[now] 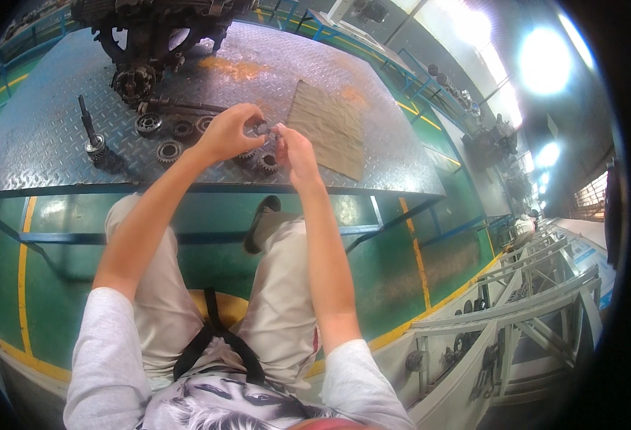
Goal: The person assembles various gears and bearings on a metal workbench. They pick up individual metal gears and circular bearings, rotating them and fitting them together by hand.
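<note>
Both of my hands meet above the front part of a metal table [394,161]. My left hand [235,131] is closed, its thumb and fingers curled round a small dark metal part [262,129] whose kind I cannot make out. Against the other side of that part, my right hand [296,153] pinches with its fingertips. Beneath the hands lies a toothed gear [267,162], with another partly hidden by my left hand. To the left are a larger gear [169,150], a gear ring [148,124] and a smaller dark ring [183,128].
A shaft with a gear at its base [95,147] stands upright at the left. A long shaft [186,106] lies behind the gears. Farther back rises a large dark machine assembly [150,36]. An olive cloth [326,129] is spread right of my hands. Metal frames [502,322] stand at the right.
</note>
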Demonstrator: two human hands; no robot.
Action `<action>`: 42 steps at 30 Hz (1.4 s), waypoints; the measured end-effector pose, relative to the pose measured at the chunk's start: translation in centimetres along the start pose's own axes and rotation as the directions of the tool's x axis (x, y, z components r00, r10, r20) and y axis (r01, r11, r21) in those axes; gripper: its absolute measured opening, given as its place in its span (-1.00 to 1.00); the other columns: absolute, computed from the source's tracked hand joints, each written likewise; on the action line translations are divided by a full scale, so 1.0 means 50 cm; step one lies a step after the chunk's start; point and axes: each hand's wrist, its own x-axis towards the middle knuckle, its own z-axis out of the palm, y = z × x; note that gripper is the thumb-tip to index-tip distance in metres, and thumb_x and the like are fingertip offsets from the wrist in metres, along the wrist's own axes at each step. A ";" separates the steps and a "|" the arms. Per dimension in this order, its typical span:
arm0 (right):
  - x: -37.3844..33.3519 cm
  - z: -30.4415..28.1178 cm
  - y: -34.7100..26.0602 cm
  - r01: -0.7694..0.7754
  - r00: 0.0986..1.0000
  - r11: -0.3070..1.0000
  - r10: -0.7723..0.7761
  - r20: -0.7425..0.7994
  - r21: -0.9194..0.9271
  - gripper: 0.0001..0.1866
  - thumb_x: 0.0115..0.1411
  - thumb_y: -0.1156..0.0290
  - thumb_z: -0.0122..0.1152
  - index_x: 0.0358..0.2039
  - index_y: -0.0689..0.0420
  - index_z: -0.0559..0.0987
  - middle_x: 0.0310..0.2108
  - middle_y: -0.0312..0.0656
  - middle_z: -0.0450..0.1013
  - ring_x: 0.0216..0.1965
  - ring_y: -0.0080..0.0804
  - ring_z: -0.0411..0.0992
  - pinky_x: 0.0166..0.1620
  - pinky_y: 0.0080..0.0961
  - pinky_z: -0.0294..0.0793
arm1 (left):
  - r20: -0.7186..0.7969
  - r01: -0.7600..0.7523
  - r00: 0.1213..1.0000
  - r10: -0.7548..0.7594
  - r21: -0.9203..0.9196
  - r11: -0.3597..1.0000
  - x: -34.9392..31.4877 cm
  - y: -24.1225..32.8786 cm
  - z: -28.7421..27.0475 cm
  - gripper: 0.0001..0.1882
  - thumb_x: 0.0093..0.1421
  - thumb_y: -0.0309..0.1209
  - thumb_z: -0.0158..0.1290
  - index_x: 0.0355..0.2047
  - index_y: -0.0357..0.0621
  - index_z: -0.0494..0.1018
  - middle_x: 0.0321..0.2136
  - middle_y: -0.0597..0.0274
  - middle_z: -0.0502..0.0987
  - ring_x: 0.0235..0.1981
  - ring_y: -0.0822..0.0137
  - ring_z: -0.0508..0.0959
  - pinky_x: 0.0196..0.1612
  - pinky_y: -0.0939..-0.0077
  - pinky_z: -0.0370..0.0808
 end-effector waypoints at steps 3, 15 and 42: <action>-0.008 0.005 -0.003 -0.026 1.000 0.998 0.027 0.008 -0.063 -0.78 0.13 0.26 0.17 -0.39 0.16 0.52 -0.68 -0.46 0.25 -0.71 -0.71 0.18 -0.63 -0.74 0.16 | 0.033 0.029 0.999 -0.031 0.061 0.998 -0.002 0.009 -0.001 -0.67 -0.11 -0.35 0.17 -0.34 -0.24 0.39 -0.39 0.08 0.46 -0.31 0.15 0.48 -0.21 0.42 0.41; 0.000 -0.008 0.013 0.098 0.993 0.972 -0.083 0.079 -0.212 -0.83 0.07 0.39 0.13 -0.40 0.23 0.54 -0.65 -0.37 0.35 -0.67 -0.66 0.25 -0.59 -0.71 0.20 | 0.069 -0.090 0.994 0.086 0.065 0.994 -0.005 -0.013 0.021 -0.70 -0.06 -0.39 0.14 -0.31 -0.23 0.39 -0.39 0.09 0.48 -0.34 0.19 0.49 -0.25 0.42 0.43; 0.003 -0.017 0.016 0.050 0.997 0.953 -0.068 -0.048 -0.300 -0.79 0.11 0.33 0.12 -0.34 0.22 0.49 -0.60 -0.30 0.40 -0.62 -0.61 0.35 -0.58 -0.68 0.32 | 0.394 0.600 0.678 -0.621 -0.784 0.158 0.019 -0.077 0.011 -0.76 0.19 -0.21 -0.04 -0.34 -0.13 0.42 -0.45 0.21 0.49 -0.36 0.37 0.53 -0.32 0.52 0.51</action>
